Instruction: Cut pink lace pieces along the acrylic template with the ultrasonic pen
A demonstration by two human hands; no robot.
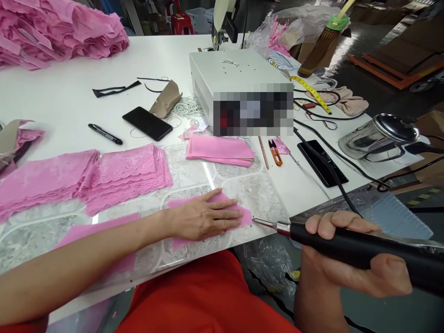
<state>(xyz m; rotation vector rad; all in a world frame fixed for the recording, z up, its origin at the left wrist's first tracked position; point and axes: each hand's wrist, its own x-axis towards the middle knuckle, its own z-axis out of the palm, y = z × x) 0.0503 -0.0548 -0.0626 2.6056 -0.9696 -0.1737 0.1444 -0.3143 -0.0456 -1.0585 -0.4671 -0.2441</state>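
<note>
My left hand [203, 216] lies flat with fingers spread, pressing a small pink fabric piece [247, 217] onto the marbled sheet near the table's front edge. My right hand [347, 249] is closed around a black-handled tool with a slim metal tip [308, 232]. The tip points left and meets, or nearly meets, the right corner of the fabric, beside a small dark mark. Another flat pink piece [120, 259] lies partly under my left forearm. Behind my left hand rests a folded stack of pink strips [220, 150].
A grey metal box [236, 69] stands at the back. Pink lace stacks [128, 173] lie left. Two phones [147, 123], a marker [105, 133], orange thread snips [275, 153] and a lidded glass mug [378, 136] sit around. A black cable [322, 162] crosses the right side.
</note>
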